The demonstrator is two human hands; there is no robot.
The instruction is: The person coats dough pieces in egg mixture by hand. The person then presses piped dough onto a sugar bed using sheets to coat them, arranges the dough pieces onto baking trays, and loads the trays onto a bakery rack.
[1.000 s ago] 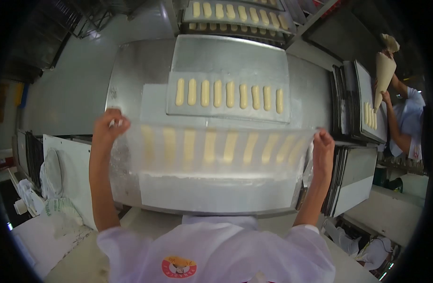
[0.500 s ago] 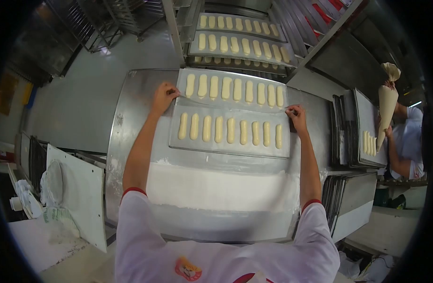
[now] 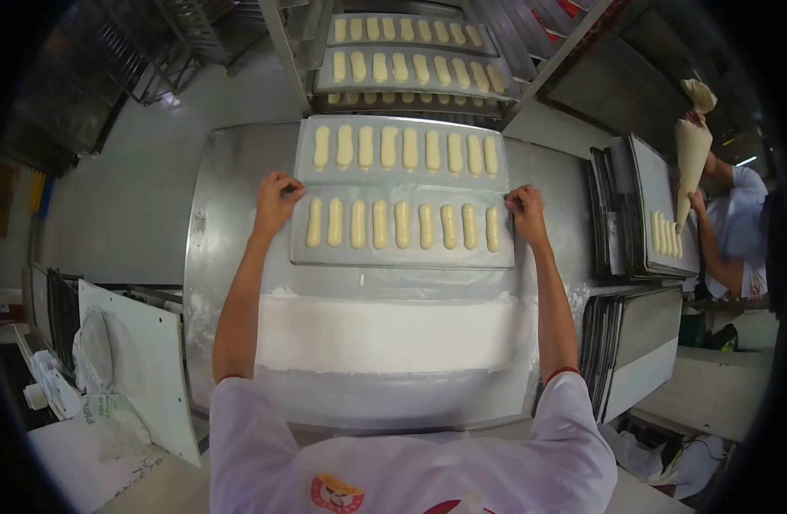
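Note:
A flat baking tray (image 3: 402,264) in front of me carries two rows of piped pale dough strips. The near row (image 3: 402,224) lies on a thin translucent liner sheet (image 3: 411,192), its far edge running across the tray between the rows. The far row (image 3: 410,149) lies beyond that edge. At the left end of the edge my left hand (image 3: 278,204) is closed, fingertips pinching the sheet's corner. My right hand (image 3: 526,212) is closed at the opposite corner, fingertips bent down on the sheet beside the tray's right rim.
White flour covers a band of the metal table (image 3: 385,334) nearer me. Behind the tray stands a rack (image 3: 295,68) with more filled trays. To the right, a co-worker pipes from a pastry bag (image 3: 691,154) onto stacked trays (image 3: 650,188). A white board (image 3: 145,360) leans at left.
Both hands have come down toward me with the sheet's far edge, which was raised and now lies flatter. The whole view has shifted slightly left and up.

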